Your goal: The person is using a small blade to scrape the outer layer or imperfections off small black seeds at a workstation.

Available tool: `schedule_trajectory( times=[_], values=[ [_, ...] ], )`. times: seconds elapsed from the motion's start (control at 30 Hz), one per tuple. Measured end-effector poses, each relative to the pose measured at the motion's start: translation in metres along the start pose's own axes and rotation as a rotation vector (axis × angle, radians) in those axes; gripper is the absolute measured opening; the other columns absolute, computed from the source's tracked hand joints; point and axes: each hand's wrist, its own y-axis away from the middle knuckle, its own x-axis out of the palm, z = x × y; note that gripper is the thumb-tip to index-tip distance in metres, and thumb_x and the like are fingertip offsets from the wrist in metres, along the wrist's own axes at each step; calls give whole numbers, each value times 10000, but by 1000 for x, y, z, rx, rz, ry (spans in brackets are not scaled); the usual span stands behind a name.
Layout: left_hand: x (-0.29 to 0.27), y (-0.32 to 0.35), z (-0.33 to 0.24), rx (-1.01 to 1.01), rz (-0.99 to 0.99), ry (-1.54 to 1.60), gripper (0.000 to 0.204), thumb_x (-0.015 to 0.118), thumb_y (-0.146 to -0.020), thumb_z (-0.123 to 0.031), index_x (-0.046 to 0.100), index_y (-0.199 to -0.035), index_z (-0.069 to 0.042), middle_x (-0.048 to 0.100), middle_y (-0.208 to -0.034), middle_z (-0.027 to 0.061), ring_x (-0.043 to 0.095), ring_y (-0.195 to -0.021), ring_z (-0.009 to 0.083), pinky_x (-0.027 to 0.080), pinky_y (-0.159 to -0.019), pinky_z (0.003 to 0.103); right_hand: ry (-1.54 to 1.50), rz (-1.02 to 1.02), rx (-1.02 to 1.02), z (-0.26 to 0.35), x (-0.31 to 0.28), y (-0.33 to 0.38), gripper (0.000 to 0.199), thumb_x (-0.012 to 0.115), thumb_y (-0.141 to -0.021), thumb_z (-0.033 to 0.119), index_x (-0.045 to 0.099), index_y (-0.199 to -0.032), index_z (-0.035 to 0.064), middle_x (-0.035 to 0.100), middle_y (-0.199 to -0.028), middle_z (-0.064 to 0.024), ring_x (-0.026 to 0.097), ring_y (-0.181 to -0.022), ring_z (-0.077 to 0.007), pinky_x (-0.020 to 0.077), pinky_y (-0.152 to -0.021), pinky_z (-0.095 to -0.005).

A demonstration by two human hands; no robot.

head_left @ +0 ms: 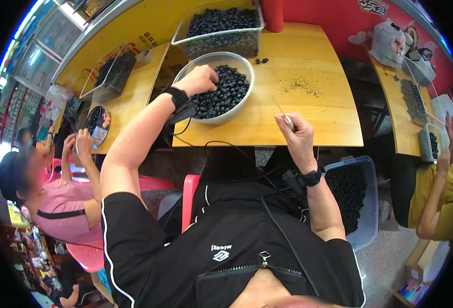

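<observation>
A wooden table point(308, 110) fills the middle of the view, its top strewn with fine dark crumbs toward the far right. At its far edge stands a clear rectangular tub point(221, 31) heaped with small round dark fruits, and just in front of it, at the table's left end, sits a metal bowl point(217, 87) holding a pile of the same dark fruits point(225, 95). Beside the person's right forearm, below the table's edge, is a clear plastic bin point(357, 197), also loaded with dark fruits. The left hand point(200, 79) reaches into the bowl, fingers curled down among the fruits at the bowl's left side; whether it has closed on any cannot be told. The right hand point(297, 134) hovers over the table's near edge, fingers pinched shut on a thin metal skewer point(283, 114) that points up and away.
</observation>
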Motion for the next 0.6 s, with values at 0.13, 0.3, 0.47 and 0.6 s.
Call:
schedule_trajectory(
  times=[0.13, 0.3, 0.47, 0.6],
  values=[
    [-2, -3, -2, -66, 83, 23, 231, 715, -744, -83, 695, -951, 16, 704, -833, 138, 675, -766, 207, 526, -719, 319, 38, 3, 14, -2, 0, -2, 129, 676, -870, 82, 644, -852, -42, 486, -677, 4, 393, -618, -57, 329, -537, -220],
    [1, -4, 10, -1, 54, 77, 172, 722, -738, -90, 675, -871, 8, 683, -784, 99, 648, -735, 189, 505, -685, 310, 33, 2, -4, -1, 2, -3, 139, 688, -859, 87, 647, -851, -45, 506, -660, -19, 397, -596, -66, 343, -524, -230],
    [-11, 3, -7, -35, 82, 5, 215, 719, -735, -74, 659, -923, 12, 669, -774, 81, 625, -707, 157, 492, -658, 288, 35, -5, -11, -4, 2, -3, 140, 687, -860, 89, 649, -855, -46, 509, -660, -16, 405, -606, -61, 350, -529, -228],
    [-15, 27, -15, -104, -10, 621, 256, 663, -831, -73, 635, -1062, 34, 660, -850, 54, 621, -730, 117, 502, -667, 239, 33, 15, 19, -2, 0, -4, 141, 687, -860, 87, 650, -859, -49, 512, -666, -10, 408, -613, -56, 353, -535, -221]
  ],
)
